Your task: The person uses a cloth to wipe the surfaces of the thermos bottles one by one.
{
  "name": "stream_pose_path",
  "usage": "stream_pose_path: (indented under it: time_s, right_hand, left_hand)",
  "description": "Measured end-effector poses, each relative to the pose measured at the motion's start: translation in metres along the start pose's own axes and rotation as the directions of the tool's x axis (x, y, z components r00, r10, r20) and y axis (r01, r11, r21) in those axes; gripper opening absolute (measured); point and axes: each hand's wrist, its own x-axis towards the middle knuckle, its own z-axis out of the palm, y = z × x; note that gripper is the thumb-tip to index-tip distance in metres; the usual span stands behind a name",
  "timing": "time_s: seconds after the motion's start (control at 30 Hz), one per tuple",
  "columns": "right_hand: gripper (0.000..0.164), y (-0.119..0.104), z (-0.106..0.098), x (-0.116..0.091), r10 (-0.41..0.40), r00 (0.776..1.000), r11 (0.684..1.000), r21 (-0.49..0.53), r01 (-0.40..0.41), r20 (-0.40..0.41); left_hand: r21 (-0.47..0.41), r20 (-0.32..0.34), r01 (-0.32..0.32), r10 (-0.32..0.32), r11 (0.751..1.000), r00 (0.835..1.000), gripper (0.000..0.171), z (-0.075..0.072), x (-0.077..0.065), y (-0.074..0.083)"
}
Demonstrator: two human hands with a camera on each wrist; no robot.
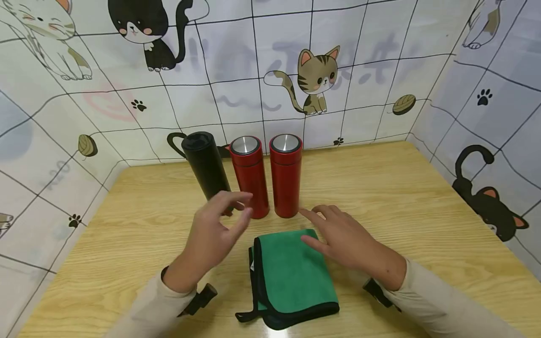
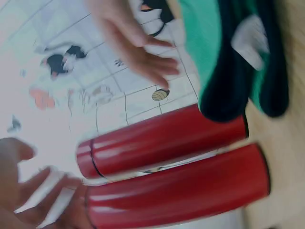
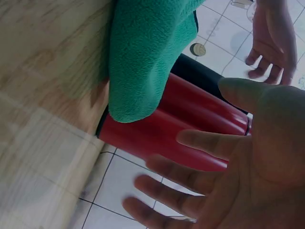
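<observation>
My left hand (image 1: 213, 237) was up in front of the black bottle (image 1: 206, 162) and the left red bottle (image 1: 251, 183), fingers loosely bent, thumb well clear of the index finger. In the head view it covered part of the black bottle's lower end, and an index fingertip overlapped the left red bottle; couldn't tell if anything touched. My right hand (image 1: 344, 239) was spread, palm side facing down, fingertips near the base of the right red bottle (image 1: 286, 180), thumb over the upper right part of the green cloth (image 1: 296, 274); contact there also unclear. All three bottles stood in a row on the wood-grain table (image 1: 363, 183), black at left, the two reds just beside each other with a narrow gap, silvery tops on both. Cloth lay folded in front of the reds, between my forearms, dark edging round it, a loop at its near left corner, small white label (image 2: 250, 40) on its edge. Light sleeves (image 1: 154, 307) on both arms. Behind the table: a white sheet (image 1: 232, 56) with dark grid lines and cartoon cats.
</observation>
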Motion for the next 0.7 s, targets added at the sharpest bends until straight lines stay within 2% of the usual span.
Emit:
stream_pose_path:
  time_s: [0.03, 0.07, 0.1, 0.13, 0.17, 0.2, 0.27, 0.3, 0.33, 0.37, 0.4, 0.47, 0.5, 0.53, 0.57, 0.63, 0.7]
  right_hand:
    - [0.061, 0.001, 0.002, 0.0, 0.005, 1.0, 1.0, 0.003, -0.005, 0.017]
    - [0.06, 0.002, 0.004, 0.0, 0.009, 0.999, 1.0, 0.005, -0.009, 0.037]
    - [0.059, 0.003, 0.005, 0.001, 0.013, 0.998, 1.0, 0.01, -0.013, 0.06]
    - [0.059, 0.003, 0.006, 0.001, 0.021, 0.996, 1.0, 0.013, -0.022, 0.086]
    - [0.059, 0.004, 0.007, 0.001, 0.026, 0.994, 1.0, 0.01, -0.027, 0.11]
    - [0.06, 0.005, 0.008, 0.002, 0.031, 0.99, 0.999, 0.007, -0.032, 0.135]
    - [0.059, 0.007, 0.009, 0.002, 0.038, 0.985, 0.999, 0.005, -0.04, 0.168]
    - [0.059, 0.008, 0.01, 0.002, 0.046, 0.983, 0.999, 0.004, -0.047, 0.18]
    - [0.057, 0.008, 0.011, 0.003, 0.052, 0.98, 0.999, -0.002, -0.053, 0.189]
    - [0.054, 0.009, 0.012, 0.003, 0.058, 0.979, 0.998, -0.007, -0.058, 0.196]
    - [0.051, 0.009, 0.013, 0.003, 0.069, 0.976, 0.998, -0.012, -0.068, 0.205]
    - [0.045, 0.011, 0.016, 0.002, 0.094, 0.969, 0.996, -0.02, -0.092, 0.227]
    - [0.046, 0.011, 0.016, 0.002, 0.103, 0.965, 0.995, -0.026, -0.1, 0.24]
    - [0.047, 0.012, 0.017, 0.002, 0.109, 0.96, 0.994, -0.03, -0.105, 0.257]
    - [0.048, 0.012, 0.018, 0.001, 0.113, 0.955, 0.994, -0.03, -0.109, 0.273]
    - [0.051, 0.013, 0.019, 0.001, 0.113, 0.945, 0.993, -0.023, -0.112, 0.306]
    - [0.053, 0.013, 0.019, 0.001, 0.101, 0.938, 0.994, 0.002, -0.108, 0.331]
  left_hand:
    - [-0.155, -0.066, 0.02, -0.031, 0.988, 0.997, 0.026, -0.002, 0.003, -0.004]
    - [-0.312, -0.139, 0.029, -0.076, 0.95, 0.987, 0.022, -0.005, 0.007, -0.009]
    - [-0.449, -0.222, 0.014, -0.127, 0.893, 0.967, 0.02, -0.007, 0.012, -0.014]
    - [-0.554, -0.303, -0.014, -0.185, 0.832, 0.935, 0.019, -0.01, 0.016, -0.019]
    - [-0.633, -0.368, -0.044, -0.25, 0.773, 0.895, 0.02, -0.013, 0.02, -0.023]
    - [-0.672, -0.425, -0.068, -0.31, 0.737, 0.851, 0.022, -0.016, 0.024, -0.027]
    - [-0.724, -0.465, -0.055, -0.428, 0.688, 0.775, 0.029, -0.022, 0.032, -0.035]
    - [-0.74, -0.455, -0.013, -0.485, 0.673, 0.747, 0.033, -0.024, 0.036, -0.038]
    - [-0.758, -0.421, 0.044, -0.54, 0.651, 0.729, 0.038, -0.026, 0.039, -0.041]
    - [-0.779, -0.371, 0.103, -0.588, 0.618, 0.719, 0.043, -0.028, 0.042, -0.043]
    - [-0.792, -0.311, 0.169, -0.626, 0.587, 0.715, 0.048, -0.03, 0.045, -0.046]
    - [-0.806, -0.19, 0.275, -0.669, 0.525, 0.718, 0.055, -0.031, 0.052, -0.05]
    - [-0.807, -0.135, 0.312, -0.67, 0.502, 0.73, 0.059, -0.031, 0.055, -0.053]
    - [-0.801, -0.087, 0.345, -0.664, 0.49, 0.743, 0.062, -0.031, 0.059, -0.056]
    - [-0.791, -0.052, 0.369, -0.653, 0.489, 0.755, 0.064, -0.03, 0.061, -0.059]
    - [-0.759, -0.009, 0.399, -0.621, 0.514, 0.783, 0.07, -0.027, 0.066, -0.064]
    - [-0.723, 0.004, 0.405, -0.582, 0.56, 0.813, 0.076, -0.025, 0.071, -0.07]
